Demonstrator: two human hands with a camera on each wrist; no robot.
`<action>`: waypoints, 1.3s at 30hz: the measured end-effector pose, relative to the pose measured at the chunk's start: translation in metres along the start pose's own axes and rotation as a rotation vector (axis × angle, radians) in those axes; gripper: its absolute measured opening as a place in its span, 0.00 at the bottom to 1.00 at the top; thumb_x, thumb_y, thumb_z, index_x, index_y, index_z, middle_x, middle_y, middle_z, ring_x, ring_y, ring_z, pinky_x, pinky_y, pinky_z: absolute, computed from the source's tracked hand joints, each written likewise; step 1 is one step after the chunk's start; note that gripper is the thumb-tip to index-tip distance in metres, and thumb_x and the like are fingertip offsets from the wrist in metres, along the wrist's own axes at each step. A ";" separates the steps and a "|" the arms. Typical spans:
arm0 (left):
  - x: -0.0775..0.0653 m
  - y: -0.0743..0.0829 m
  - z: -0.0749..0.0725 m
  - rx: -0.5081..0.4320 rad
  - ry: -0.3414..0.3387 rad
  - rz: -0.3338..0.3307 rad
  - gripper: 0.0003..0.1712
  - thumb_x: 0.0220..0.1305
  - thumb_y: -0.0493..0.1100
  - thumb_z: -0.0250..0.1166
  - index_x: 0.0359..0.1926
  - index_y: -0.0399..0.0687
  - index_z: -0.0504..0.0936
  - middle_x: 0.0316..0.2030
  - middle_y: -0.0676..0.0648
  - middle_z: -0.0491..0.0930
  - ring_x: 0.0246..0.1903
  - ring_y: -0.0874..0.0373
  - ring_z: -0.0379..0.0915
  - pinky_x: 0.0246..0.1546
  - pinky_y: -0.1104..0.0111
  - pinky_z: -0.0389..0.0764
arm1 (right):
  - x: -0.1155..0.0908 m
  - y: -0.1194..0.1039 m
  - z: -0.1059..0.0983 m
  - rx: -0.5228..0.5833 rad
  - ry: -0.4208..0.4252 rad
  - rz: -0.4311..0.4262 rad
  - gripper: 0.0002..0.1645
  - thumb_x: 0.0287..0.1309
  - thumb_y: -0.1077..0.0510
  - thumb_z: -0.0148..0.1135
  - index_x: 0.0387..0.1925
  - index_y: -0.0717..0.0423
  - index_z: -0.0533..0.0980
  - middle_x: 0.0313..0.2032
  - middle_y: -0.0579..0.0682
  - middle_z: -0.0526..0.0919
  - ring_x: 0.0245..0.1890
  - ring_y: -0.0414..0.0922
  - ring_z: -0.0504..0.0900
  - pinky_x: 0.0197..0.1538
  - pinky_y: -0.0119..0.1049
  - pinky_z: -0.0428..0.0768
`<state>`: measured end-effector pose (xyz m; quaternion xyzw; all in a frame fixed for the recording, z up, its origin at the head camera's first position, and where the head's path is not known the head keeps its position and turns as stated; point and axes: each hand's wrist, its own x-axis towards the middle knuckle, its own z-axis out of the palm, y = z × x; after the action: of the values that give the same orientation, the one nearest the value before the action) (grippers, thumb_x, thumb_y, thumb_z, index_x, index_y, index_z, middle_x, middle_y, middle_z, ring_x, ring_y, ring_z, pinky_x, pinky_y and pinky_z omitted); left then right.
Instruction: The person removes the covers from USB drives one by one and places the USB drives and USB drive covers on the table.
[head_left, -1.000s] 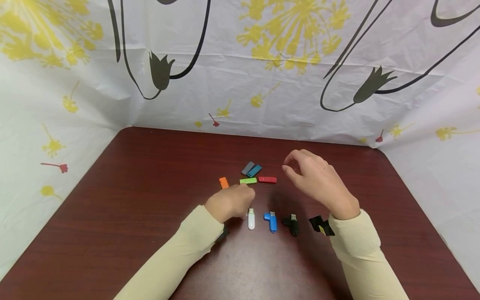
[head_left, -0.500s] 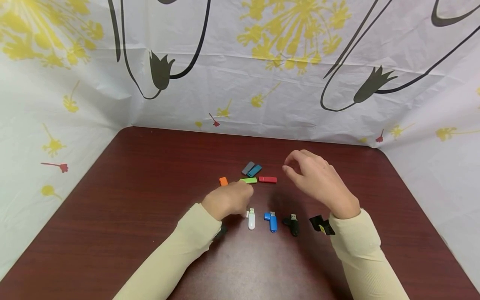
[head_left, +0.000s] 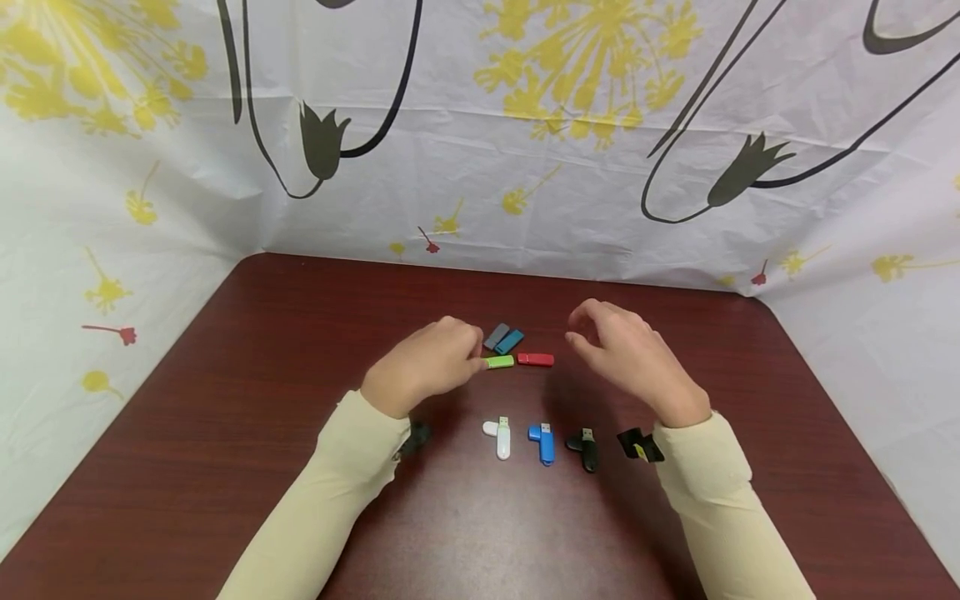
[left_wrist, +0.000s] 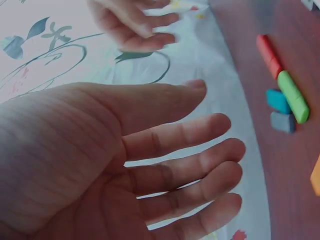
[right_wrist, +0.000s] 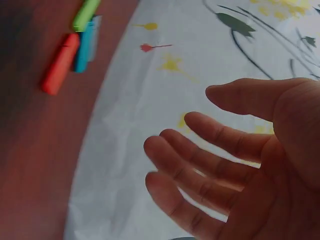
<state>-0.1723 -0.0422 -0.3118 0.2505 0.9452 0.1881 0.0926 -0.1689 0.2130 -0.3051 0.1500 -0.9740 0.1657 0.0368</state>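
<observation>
My left hand [head_left: 427, 362] hovers over the table left of a green USB stick [head_left: 501, 362], overlapping its end in the head view. The left wrist view shows that palm bare, fingers relaxed. My right hand [head_left: 637, 358] hangs loosely curled right of a red USB stick [head_left: 536, 360], holding nothing. Behind the green one lie a grey stick [head_left: 494, 338] and a teal stick [head_left: 510, 342]. Nearer the front, a white USB stick [head_left: 503, 443], a blue one [head_left: 547, 448] and a black one [head_left: 589, 456] lie uncapped, each with its cap beside it.
An orange piece [left_wrist: 316, 177] shows at the edge of the left wrist view; my left hand hides it in the head view. A dark-red wooden table [head_left: 315, 300] bears everything. White patterned sheeting [head_left: 450, 150] walls its back and sides.
My left hand has moved up and left, away from the white USB stick, uncovering its cap; it now hides the orange piece. My right hand has barely moved.
</observation>
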 end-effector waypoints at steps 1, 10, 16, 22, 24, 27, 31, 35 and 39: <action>-0.001 0.000 -0.003 -0.001 0.016 0.003 0.10 0.65 0.47 0.64 0.31 0.47 0.81 0.24 0.50 0.77 0.20 0.61 0.71 0.23 0.71 0.74 | 0.002 0.002 0.004 0.005 -0.014 -0.006 0.17 0.62 0.51 0.59 0.50 0.52 0.75 0.46 0.51 0.83 0.36 0.47 0.76 0.39 0.50 0.79; -0.007 -0.004 -0.020 0.007 0.179 0.025 0.09 0.67 0.48 0.61 0.40 0.48 0.82 0.36 0.51 0.78 0.35 0.59 0.70 0.31 0.67 0.81 | 0.018 0.020 0.040 0.026 -0.156 -0.076 0.27 0.62 0.53 0.61 0.61 0.58 0.71 0.59 0.59 0.78 0.56 0.53 0.75 0.58 0.58 0.77; -0.011 -0.009 -0.028 -0.001 0.252 0.026 0.10 0.67 0.48 0.61 0.39 0.47 0.82 0.35 0.49 0.77 0.36 0.57 0.68 0.31 0.67 0.80 | 0.020 0.025 0.058 0.021 -0.242 -0.124 0.31 0.62 0.53 0.62 0.64 0.61 0.69 0.60 0.61 0.75 0.59 0.55 0.72 0.61 0.59 0.75; -0.011 -0.011 -0.030 -0.002 0.256 0.028 0.10 0.67 0.48 0.61 0.38 0.46 0.82 0.34 0.49 0.77 0.35 0.57 0.68 0.30 0.67 0.80 | 0.022 0.027 0.066 -0.001 -0.263 -0.144 0.30 0.62 0.54 0.61 0.64 0.59 0.70 0.59 0.61 0.76 0.57 0.55 0.73 0.61 0.59 0.75; -0.011 -0.011 -0.029 0.002 0.241 0.031 0.11 0.67 0.48 0.61 0.39 0.46 0.82 0.35 0.49 0.77 0.36 0.57 0.69 0.31 0.66 0.80 | 0.022 0.027 0.066 -0.014 -0.271 -0.156 0.29 0.62 0.55 0.61 0.63 0.59 0.71 0.59 0.62 0.75 0.57 0.55 0.73 0.61 0.59 0.74; -0.010 -0.011 -0.028 0.008 0.229 0.034 0.11 0.67 0.49 0.60 0.39 0.46 0.81 0.36 0.49 0.78 0.37 0.57 0.69 0.33 0.65 0.80 | 0.022 0.027 0.066 -0.016 -0.277 -0.160 0.27 0.62 0.56 0.61 0.62 0.57 0.73 0.59 0.62 0.75 0.57 0.55 0.72 0.61 0.59 0.74; -0.010 -0.010 -0.027 0.012 0.227 0.028 0.11 0.67 0.49 0.61 0.39 0.46 0.82 0.37 0.49 0.78 0.37 0.57 0.69 0.33 0.65 0.80 | 0.021 0.028 0.066 -0.008 -0.275 -0.167 0.24 0.61 0.59 0.61 0.59 0.56 0.75 0.57 0.61 0.76 0.54 0.54 0.73 0.58 0.58 0.76; -0.010 -0.011 -0.028 0.014 0.227 0.021 0.12 0.67 0.50 0.61 0.40 0.47 0.82 0.37 0.49 0.78 0.37 0.57 0.69 0.33 0.66 0.81 | 0.020 0.025 0.065 -0.002 -0.272 -0.171 0.21 0.60 0.60 0.62 0.56 0.55 0.77 0.55 0.60 0.76 0.51 0.53 0.74 0.55 0.56 0.78; -0.010 -0.011 -0.028 0.013 0.226 0.022 0.12 0.67 0.49 0.61 0.40 0.46 0.82 0.37 0.48 0.78 0.37 0.57 0.69 0.32 0.66 0.81 | 0.020 0.024 0.066 0.003 -0.276 -0.150 0.20 0.60 0.55 0.64 0.54 0.54 0.78 0.54 0.59 0.77 0.49 0.52 0.73 0.54 0.55 0.79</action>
<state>-0.1758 -0.0643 -0.2900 0.2386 0.9480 0.2101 -0.0183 -0.1969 0.2067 -0.3720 0.2436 -0.9557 0.1418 -0.0853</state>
